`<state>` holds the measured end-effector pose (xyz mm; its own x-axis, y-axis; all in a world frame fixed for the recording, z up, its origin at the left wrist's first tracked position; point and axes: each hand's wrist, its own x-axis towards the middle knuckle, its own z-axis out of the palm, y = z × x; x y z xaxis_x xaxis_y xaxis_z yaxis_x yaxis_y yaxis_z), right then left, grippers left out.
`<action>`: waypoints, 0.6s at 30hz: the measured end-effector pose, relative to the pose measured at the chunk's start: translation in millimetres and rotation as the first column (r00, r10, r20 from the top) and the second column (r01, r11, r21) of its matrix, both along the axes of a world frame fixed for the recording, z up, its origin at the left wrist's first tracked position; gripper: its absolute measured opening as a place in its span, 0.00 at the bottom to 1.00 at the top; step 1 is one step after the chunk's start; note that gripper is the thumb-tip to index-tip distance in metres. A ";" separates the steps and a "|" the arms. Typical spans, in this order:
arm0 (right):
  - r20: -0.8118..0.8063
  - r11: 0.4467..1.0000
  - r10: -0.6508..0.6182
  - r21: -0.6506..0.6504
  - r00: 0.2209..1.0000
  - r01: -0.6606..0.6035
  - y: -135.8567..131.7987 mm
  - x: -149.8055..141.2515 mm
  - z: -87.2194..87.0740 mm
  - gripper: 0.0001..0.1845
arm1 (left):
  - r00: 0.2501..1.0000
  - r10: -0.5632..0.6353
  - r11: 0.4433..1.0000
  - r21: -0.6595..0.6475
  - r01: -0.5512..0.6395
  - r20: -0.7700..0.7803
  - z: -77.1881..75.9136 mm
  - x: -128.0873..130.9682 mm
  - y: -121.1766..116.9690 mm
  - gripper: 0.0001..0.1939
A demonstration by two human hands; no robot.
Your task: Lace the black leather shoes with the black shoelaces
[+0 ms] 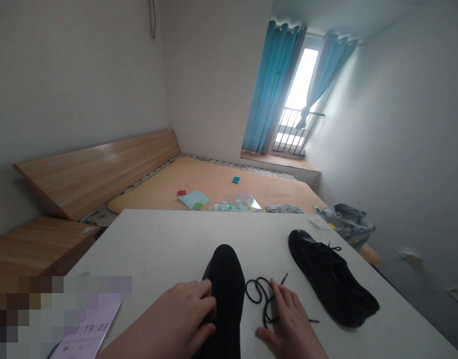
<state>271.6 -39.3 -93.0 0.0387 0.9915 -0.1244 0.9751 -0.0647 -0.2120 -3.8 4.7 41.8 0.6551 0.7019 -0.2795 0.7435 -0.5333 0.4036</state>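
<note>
Left hand (191, 311) curled at left-side shoe's (228, 289) edge, grip unclear; right hand (291, 321) over lace (266, 310), thumb apart, gap to right-side shoe (328, 279).

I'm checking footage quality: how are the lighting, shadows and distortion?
In the head view, the window is blown out white; the table shows soft shadows; the laced shoe loses detail in black; the window leans, perhaps lens distortion or camera tilt.

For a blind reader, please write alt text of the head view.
A person's left hand is on a black shoe on a white table, while the right hand lies over a loose lace. A laced shoe stands at right, with a bed behind.
</note>
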 end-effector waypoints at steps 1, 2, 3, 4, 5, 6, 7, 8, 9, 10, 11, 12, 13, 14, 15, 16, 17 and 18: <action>-0.029 0.998 0.007 0.061 1.000 -0.005 0.7 -3.2 -2.2 0.44 | 1.000 0.004 1.000 -0.002 -0.004 0.001 0.1 0.0 -0.2 0.09; -0.064 0.992 0.023 0.125 0.998 -0.014 1.1 -5.9 -4.3 0.36 | 1.000 0.011 1.000 -0.004 -0.011 0.001 0.5 0.0 -0.3 0.09; -0.101 0.982 0.044 0.185 0.994 -0.024 1.4 -8.2 -6.6 0.27 | 1.000 0.016 1.000 -0.004 -0.016 0.002 1.2 -0.1 -0.4 0.10; -0.133 0.971 0.065 0.237 0.989 -0.032 1.8 -10.1 -9.0 0.17 | 1.000 0.017 1.000 -0.007 -0.017 0.006 2.1 -0.2 -0.6 0.10; -0.162 0.960 0.083 0.276 0.983 -0.035 2.2 -11.7 -11.6 0.08 | 1.000 0.017 1.000 -0.011 -0.017 0.014 3.0 -0.4 -0.7 0.10; -0.188 0.954 0.098 0.298 0.977 -0.038 2.8 -12.9 -13.9 0.05 | 1.000 0.017 1.000 -0.015 -0.017 0.019 4.0 -0.6 -0.9 0.11; -0.212 0.952 0.104 0.305 0.972 -0.036 3.7 -13.6 -15.5 0.08 | 1.000 0.018 1.000 -0.020 -0.017 0.024 4.9 -0.9 -1.1 0.11; -0.238 0.954 0.105 0.299 0.966 -0.030 4.9 -13.8 -15.6 0.11 | 0.999 0.018 1.000 -0.026 -0.017 0.026 5.7 -1.2 -1.3 0.10; -0.265 0.957 0.108 0.289 0.958 -0.028 6.3 -13.4 -13.5 0.13 | 0.999 0.018 0.999 -0.033 -0.017 0.027 6.4 -1.5 -1.6 0.10; -0.283 0.958 0.117 0.285 0.952 -0.033 7.8 -12.5 -8.3 0.16 | 1.000 0.019 0.999 -0.040 -0.018 0.025 7.0 -1.9 -1.8 0.10; -0.330 0.961 0.118 0.274 0.937 -0.024 9.2 -11.1 0.5 0.19 | 1.000 0.017 0.999 -0.045 -0.016 0.021 7.6 -2.1 -2.0 0.10; -0.428 0.968 0.105 0.251 0.897 0.006 10.2 -9.6 13.3 0.21 | 1.000 0.015 0.999 -0.051 -0.014 0.019 8.0 -2.3 -2.1 0.10; -0.527 0.973 0.090 0.229 0.845 0.040 10.5 -8.4 30.0 0.24 | 1.000 0.014 0.998 -0.053 -0.013 0.019 8.3 -2.5 -2.3 0.10; -0.765 0.986 0.012 0.118 0.644 0.122 9.9 -7.7 50.1 0.26 | 1.000 0.015 0.999 -0.051 -0.014 0.018 8.5 -2.6 -2.3 0.10; -0.939 0.985 -0.065 -0.007 0.338 0.170 8.3 -8.1 72.7 0.27 | 1.000 0.015 0.999 -0.049 -0.014 0.015 8.5 -2.6 -2.4 0.10; -0.994 0.981 -0.105 -0.096 0.044 0.170 5.7 -9.9 96.6 0.27 | 1.000 0.014 0.999 -0.046 -0.013 0.013 8.2 -2.7 -2.5 0.10; -0.976 0.982 -0.131 -0.153 -0.174 0.115 2.3 -13.4 120.1 0.27 | 1.000 0.013 0.999 -0.042 -0.012 0.010 7.7 -2.9 -2.7 0.10; -0.931 0.981 -0.151 -0.183 -0.332 0.067 -1.4 -18.8 141.8 0.25 | 1.000 0.012 0.999 -0.042 -0.011 0.010 7.0 -3.1 -2.9 0.10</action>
<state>252.9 -40.7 48.8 -0.0638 0.9819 -0.1786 -0.5272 -0.1851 -0.8293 -6.9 1.8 48.8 0.6502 0.6972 -0.3020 0.7451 -0.5072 0.4332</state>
